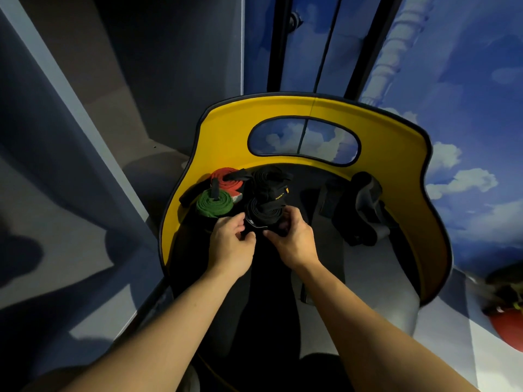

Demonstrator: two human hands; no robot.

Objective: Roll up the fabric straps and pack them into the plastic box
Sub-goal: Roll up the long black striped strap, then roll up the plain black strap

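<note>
A rolled black strap (pixel 261 212) sits low in the middle of the yellow-backed seat (pixel 311 108). My left hand (pixel 230 244) and my right hand (pixel 294 239) both grip it from the near side, fingers curled round its edge. Behind it stands another black roll (pixel 268 182) with a small yellow tag. To the left lie a green roll (pixel 215 203) and a red roll (pixel 226 179). A loose dark and grey strap (pixel 365 207) lies in a heap on the right of the seat. No plastic box is plainly visible.
The yellow seat back curves round the far side and right, with an oval cut-out (pixel 304 141). A grey wall stands on the left, a blue cloud-painted wall (pixel 467 108) behind and right. A red round object (pixel 506 326) sits at the right edge.
</note>
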